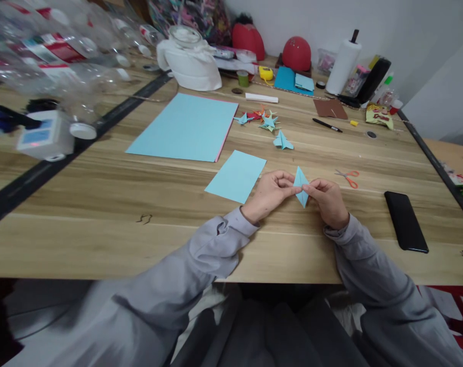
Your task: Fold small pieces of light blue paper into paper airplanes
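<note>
A small light-blue paper, folded into a narrow diamond with a crease down its middle, is held upright above the wooden table. My left hand pinches its left side, thumb in front. On its right side my right hand grips it between thumb and fingers, and both thumb tips nearly meet over the middle. A flat light-blue sheet lies just left of my left hand. Beyond my hands rests a folded blue paper piece, near a cluster of colourful folded pieces.
A large blue sheet stack lies at the back left. Orange-handled scissors and a black phone are on the right. Behind are a black pen, a paper roll and a white-wrapped jar. Plastic bottles fill the far left.
</note>
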`<action>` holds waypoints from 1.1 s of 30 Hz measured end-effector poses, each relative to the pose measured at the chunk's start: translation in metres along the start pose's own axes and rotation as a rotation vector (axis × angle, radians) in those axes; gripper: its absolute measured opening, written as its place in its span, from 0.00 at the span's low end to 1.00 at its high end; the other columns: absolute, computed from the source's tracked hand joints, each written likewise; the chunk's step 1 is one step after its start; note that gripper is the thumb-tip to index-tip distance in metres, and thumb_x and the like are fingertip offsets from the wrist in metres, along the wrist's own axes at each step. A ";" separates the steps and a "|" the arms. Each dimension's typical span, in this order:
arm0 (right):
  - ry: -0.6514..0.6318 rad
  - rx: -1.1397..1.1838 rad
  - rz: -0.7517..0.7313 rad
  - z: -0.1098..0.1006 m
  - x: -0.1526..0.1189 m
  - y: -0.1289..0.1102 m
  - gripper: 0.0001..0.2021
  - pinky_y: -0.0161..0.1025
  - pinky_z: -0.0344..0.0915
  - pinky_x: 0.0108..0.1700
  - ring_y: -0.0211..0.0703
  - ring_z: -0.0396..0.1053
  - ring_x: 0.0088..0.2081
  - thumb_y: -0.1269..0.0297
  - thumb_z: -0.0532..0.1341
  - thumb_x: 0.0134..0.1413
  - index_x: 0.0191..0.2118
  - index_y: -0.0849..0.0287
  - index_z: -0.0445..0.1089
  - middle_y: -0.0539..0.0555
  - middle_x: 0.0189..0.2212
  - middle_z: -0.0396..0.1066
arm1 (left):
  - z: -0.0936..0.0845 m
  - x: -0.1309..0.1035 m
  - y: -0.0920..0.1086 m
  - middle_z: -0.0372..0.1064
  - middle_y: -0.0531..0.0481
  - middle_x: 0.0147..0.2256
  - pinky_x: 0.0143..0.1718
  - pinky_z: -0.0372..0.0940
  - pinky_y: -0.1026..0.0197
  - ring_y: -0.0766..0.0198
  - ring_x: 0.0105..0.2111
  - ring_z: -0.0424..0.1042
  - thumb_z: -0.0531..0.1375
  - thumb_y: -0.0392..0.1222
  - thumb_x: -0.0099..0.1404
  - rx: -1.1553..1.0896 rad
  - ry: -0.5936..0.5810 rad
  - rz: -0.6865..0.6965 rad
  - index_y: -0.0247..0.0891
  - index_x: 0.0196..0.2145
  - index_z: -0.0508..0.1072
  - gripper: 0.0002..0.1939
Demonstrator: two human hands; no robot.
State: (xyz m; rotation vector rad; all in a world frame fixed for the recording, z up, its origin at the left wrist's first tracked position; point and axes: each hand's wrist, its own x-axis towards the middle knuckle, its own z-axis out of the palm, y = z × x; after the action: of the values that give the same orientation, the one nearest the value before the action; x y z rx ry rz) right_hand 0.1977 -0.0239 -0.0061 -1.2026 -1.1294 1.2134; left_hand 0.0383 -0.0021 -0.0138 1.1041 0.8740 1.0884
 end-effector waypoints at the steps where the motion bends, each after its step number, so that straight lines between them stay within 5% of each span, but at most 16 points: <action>1: 0.004 -0.001 -0.007 0.000 0.000 -0.001 0.20 0.34 0.57 0.21 0.33 0.61 0.18 0.49 0.76 0.31 0.19 0.57 0.71 0.47 0.15 0.68 | 0.001 0.000 0.001 0.77 0.51 0.25 0.32 0.67 0.62 0.67 0.25 0.73 0.75 0.44 0.42 -0.028 -0.006 -0.009 0.34 0.29 0.73 0.19; 13: -0.023 -0.121 -0.034 0.003 -0.003 0.000 0.21 0.33 0.58 0.20 0.32 0.61 0.18 0.48 0.75 0.31 0.19 0.57 0.68 0.46 0.16 0.67 | 0.000 0.004 0.000 0.73 0.52 0.22 0.27 0.61 0.64 0.68 0.23 0.67 0.76 0.50 0.39 -0.041 0.088 0.073 0.35 0.21 0.77 0.18; 33: -0.100 -0.226 -0.059 -0.002 0.000 0.008 0.20 0.34 0.58 0.21 0.33 0.61 0.18 0.52 0.75 0.34 0.20 0.57 0.66 0.46 0.15 0.67 | 0.001 0.002 0.002 0.72 0.52 0.23 0.30 0.62 0.63 0.68 0.25 0.68 0.74 0.47 0.44 -0.143 0.029 -0.016 0.35 0.22 0.78 0.14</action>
State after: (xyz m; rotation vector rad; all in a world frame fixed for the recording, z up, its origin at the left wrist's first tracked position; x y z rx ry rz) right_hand 0.1989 -0.0244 -0.0137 -1.2774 -1.3967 1.1339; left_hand 0.0395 -0.0006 -0.0118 0.9634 0.8135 1.1377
